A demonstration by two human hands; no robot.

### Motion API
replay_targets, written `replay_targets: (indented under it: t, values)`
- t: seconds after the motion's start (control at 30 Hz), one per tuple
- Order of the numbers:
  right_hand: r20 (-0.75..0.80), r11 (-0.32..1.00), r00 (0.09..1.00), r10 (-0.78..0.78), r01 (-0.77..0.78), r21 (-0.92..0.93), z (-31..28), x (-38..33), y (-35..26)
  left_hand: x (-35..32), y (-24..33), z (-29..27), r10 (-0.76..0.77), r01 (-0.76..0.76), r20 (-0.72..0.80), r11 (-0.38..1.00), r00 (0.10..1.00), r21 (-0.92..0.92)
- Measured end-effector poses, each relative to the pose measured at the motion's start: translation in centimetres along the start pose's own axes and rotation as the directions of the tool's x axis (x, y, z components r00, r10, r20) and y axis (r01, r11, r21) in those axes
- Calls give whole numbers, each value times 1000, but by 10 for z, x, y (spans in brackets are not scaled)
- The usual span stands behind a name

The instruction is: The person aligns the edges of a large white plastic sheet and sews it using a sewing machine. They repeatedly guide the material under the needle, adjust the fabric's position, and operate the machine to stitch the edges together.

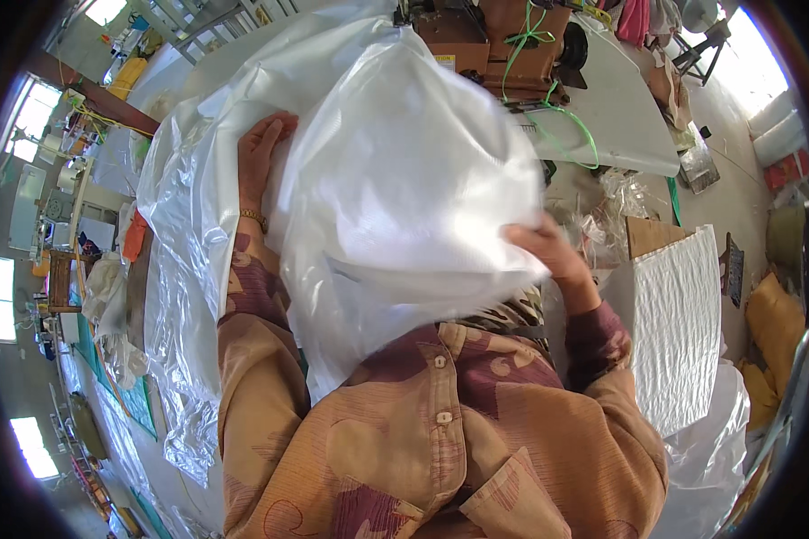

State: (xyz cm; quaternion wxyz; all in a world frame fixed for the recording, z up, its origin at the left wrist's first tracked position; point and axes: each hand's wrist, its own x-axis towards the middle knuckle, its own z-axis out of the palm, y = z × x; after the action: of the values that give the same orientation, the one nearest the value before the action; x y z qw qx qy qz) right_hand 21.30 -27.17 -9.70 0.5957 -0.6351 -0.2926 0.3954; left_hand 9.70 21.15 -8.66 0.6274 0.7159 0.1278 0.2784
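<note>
A big sheet of glossy, whitish translucent plastic (404, 171) billows up in front of me, its folds draping down the left side. My right hand (553, 251), smeared by motion, pinches the sheet near its right-hand corner. On the left, my left hand (265, 148) lies against the plastic between two folds, fingers extended and slightly bent, with a watch or bracelet on its wrist. At the top, beyond the sheet, stands a brown sewing machine (512, 45) with bright green cord tied on it. The sheet's far end reaches the machine and hides part of it.
A pale grey worktable (616, 117) extends right of the machine. Near my right elbow stands a quilted white panel or stack (674, 328). Clear plastic scraps (625, 202) lie behind it, and yellow-orange sacks (773, 328) are at the far right. Metal rails (216, 27) rise at the upper left.
</note>
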Motion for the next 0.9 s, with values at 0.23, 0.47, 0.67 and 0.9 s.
replay_targets:
  t: [0.23, 0.47, 0.67, 0.9]
  values:
    - [-396, 441, 853, -341, -227, -868, -20, 28, 50, -17, 19, 13, 44, -31, -40, 959, 998, 282]
    - [-124, 933, 941, -314, 282, -223, 56, 104, -17, -53, 42, 39, 170, -204, 126, 918, 977, 342]
    - [43, 885, 978, -205, 167, 434, 134, 159, -1, -115, 96, 86, 197, -444, 412, 586, 890, 678]
    - [271, 704, 926, -262, -9, 710, 134, 117, 16, -125, 95, 59, 153, -187, 114, 665, 982, 723]
